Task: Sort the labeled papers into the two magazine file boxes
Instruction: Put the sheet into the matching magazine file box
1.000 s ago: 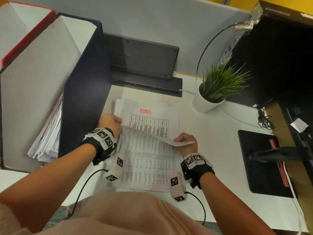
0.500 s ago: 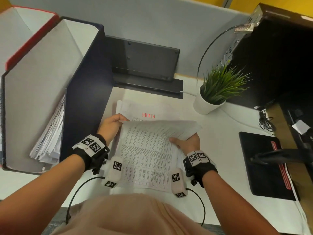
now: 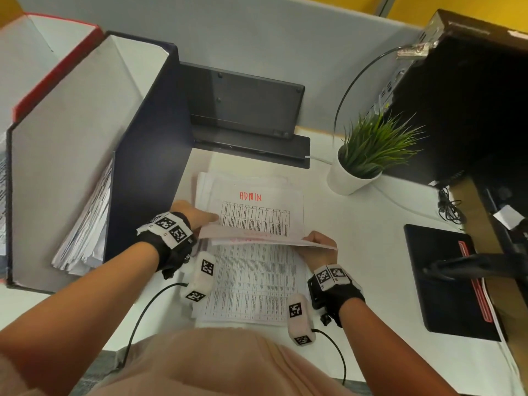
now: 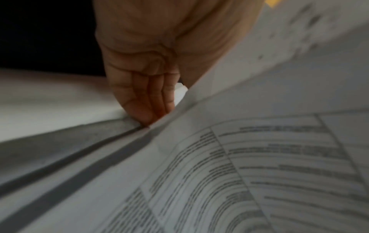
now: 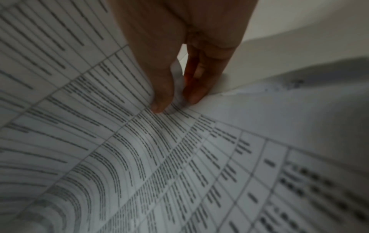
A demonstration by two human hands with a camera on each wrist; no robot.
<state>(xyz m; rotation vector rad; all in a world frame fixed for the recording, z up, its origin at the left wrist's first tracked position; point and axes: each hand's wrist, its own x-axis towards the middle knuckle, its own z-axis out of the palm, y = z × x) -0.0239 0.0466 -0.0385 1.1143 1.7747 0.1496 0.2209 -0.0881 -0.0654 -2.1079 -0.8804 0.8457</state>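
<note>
I have the top sheet (image 3: 257, 281) lifted by its far edge, my left hand (image 3: 197, 215) pinching the left corner and my right hand (image 3: 317, 244) pinching the right corner, thumb on one face and fingers (image 5: 195, 88) on the other in the right wrist view. The rest of the sheet droops toward me over the pile of papers (image 3: 251, 192) lying on the tabletop (image 3: 357, 238), and the next page shows "ADMIN" in red at its head. The trouble I fear first is that I have caught more than one sheet: in the left wrist view several edges lie close under my fingertips (image 4: 143, 116), and I cannot tell how many are in the pinch. If two come up together, one may land in the wrong box. The sheet is limp and held only by two corners, so it could buckle, or slide out if I let one corner go. The dark file box (image 3: 148, 167) stands just left of the pile, with papers already inside, and the red-edged box (image 3: 57, 64) is beyond it; the limp edge could snag on a wall and crumple. I also cannot read this sheet's own label clearly, so filing it now risks a wrong sort.
</note>
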